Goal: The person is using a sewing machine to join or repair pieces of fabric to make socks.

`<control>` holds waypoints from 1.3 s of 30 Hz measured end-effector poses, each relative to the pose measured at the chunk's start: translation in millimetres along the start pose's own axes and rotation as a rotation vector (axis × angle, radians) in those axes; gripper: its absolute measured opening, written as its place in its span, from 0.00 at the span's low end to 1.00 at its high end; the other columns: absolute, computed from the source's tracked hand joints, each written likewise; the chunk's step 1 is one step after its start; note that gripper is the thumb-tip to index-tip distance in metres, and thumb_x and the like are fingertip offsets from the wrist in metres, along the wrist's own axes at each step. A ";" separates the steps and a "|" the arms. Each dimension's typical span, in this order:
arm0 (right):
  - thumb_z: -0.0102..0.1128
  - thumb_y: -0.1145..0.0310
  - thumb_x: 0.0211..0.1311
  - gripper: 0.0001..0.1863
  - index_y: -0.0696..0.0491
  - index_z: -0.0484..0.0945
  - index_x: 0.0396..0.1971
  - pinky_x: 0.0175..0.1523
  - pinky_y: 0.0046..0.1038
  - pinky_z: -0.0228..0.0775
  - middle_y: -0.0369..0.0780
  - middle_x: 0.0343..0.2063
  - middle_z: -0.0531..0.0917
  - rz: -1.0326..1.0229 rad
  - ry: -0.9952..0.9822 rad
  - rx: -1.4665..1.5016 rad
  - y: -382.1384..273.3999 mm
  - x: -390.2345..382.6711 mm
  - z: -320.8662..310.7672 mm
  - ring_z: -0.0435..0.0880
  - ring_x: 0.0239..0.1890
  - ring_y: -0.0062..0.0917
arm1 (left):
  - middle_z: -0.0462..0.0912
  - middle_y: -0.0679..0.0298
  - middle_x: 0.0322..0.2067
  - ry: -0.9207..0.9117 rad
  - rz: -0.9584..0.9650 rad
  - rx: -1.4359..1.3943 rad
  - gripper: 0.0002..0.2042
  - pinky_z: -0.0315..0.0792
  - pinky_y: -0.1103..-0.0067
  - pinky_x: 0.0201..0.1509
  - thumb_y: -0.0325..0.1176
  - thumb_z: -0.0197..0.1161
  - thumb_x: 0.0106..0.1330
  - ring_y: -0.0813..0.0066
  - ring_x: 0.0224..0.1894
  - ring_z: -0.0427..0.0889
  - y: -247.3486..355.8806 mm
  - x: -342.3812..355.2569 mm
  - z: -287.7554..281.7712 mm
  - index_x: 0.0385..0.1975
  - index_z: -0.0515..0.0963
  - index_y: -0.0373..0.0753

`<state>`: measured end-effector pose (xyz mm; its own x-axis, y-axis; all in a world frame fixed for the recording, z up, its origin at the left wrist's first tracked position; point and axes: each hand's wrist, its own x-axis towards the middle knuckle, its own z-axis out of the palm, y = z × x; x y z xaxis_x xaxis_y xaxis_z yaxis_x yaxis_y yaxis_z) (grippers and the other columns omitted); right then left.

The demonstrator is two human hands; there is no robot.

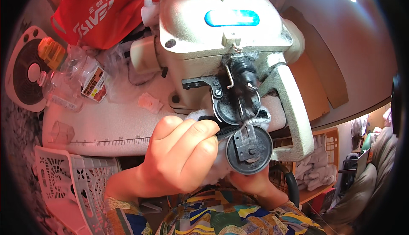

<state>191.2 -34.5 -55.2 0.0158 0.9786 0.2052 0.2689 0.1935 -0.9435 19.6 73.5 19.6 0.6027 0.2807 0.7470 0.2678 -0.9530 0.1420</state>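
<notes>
At the meeting rims of a front disc (265, 149) and a rear disc (230, 114), both dark and round, lies a fluffy pale piece (215, 176) with a black strip (226, 132) along it; part of it shows to the right of the discs, and more hangs below, beside the front one. The person's left hand (181, 154) is closed, its fingers curled and pinching the piece by the black strip, just left of the discs; the right hand (251, 181) is under the front disc, mostly hidden by it, so whether it grips anything cannot be told.

Above the discs stands the pale sewing machine (196, 41), with a blue oval badge (232, 18) on its housing; its curved arm (295, 107) comes down on the right. To the left, on the worktable (102, 126), are a pinkish slip (150, 102), a clear labelled container (91, 83) and a ruler strip (106, 141) along the edge; farther out are a round-grilled fan (25, 66) and a red bag (104, 15); below left stands a white openwork basket (91, 184); at the right, an orange-tan basket (331, 147) holds pale fluffy pieces (315, 171).
</notes>
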 end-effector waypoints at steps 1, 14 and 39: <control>0.62 0.74 0.55 0.22 0.54 0.73 0.52 0.49 0.28 0.72 0.40 0.45 0.81 0.024 0.003 0.052 5.3 -2.5 -0.4 0.79 0.47 0.22 | 0.80 0.57 0.30 0.002 -0.057 -0.016 0.12 0.64 0.75 0.32 0.21 0.63 0.46 0.67 0.26 0.78 4.9 1.1 0.7 0.31 0.72 0.34; 0.61 0.75 0.52 0.25 0.57 0.71 0.53 0.50 0.31 0.71 0.43 0.46 0.79 -0.033 -0.589 0.338 23.7 -1.0 -14.8 0.78 0.48 0.28 | 0.73 0.53 0.32 -0.353 -0.349 -0.927 0.13 0.65 0.74 0.38 0.36 0.47 0.61 0.59 0.31 0.71 -29.7 7.1 -20.8 0.26 0.72 0.30; 0.61 0.75 0.46 0.27 0.59 0.71 0.52 0.50 0.37 0.70 0.47 0.45 0.78 -0.304 -0.466 0.117 40.5 17.2 -12.6 0.77 0.46 0.38 | 0.76 0.51 0.32 -0.357 -0.260 -0.734 0.10 0.66 0.71 0.39 0.35 0.53 0.56 0.55 0.31 0.74 -36.3 -9.4 -24.6 0.26 0.73 0.32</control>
<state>214.5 -10.7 -86.6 -0.4796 0.8001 0.3604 0.0864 0.4518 -0.8879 -14.2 102.7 23.4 0.8232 0.4023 0.4006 -0.0498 -0.6516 0.7569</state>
